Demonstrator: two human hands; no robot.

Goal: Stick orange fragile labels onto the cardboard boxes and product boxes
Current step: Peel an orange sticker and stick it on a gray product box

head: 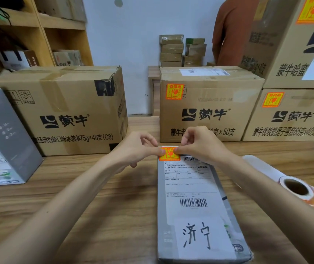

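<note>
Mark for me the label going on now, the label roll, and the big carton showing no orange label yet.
orange label (171, 156): head view, its lower middle print.
label roll (283, 180): head view, left rim of the wound paper.
left carton (79, 100): head view, front face above the logo.

A gap separates two cardboard boxes.

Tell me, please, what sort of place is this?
Probably a small packing or shipping room: taped cardboard boxes carry orange fragile labels, a grey product box bears a printed shipping label, and a label roll lies on the wooden table.
</note>
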